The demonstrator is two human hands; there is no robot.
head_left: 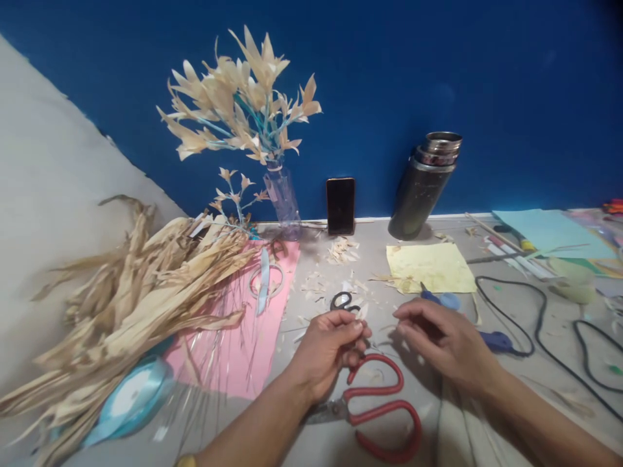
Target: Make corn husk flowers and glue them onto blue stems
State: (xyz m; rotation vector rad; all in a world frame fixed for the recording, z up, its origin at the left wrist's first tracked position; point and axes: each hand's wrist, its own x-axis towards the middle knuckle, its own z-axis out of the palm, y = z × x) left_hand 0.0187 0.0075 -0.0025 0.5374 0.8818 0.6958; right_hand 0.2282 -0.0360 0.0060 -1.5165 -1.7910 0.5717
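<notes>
My left hand [335, 344] is closed in a pinch, with a small pale piece of corn husk [363, 311] rising from its fingertips. Across a narrow gap, my right hand [445, 340] has its thumb and fingertips drawn together; whatever they hold, if anything, is too fine to make out. Big scissors with red handles [384, 415] lie just below my hands, their blades partly under my left wrist. Beyond my left fingers are the black handles of smaller scissors [343, 301]. A blue glue gun [496, 342] with a dark cord lies partly hidden behind my right hand.
Dried corn husks [146, 292] and a teal ribbon roll [129, 399] fill the left, beside pink paper [233, 350] with thin wires. Husk flowers [233, 104] stand in a plastic bottle [285, 201]. A phone [341, 206], flask [423, 188] and yellow sheet [433, 266] sit farther back.
</notes>
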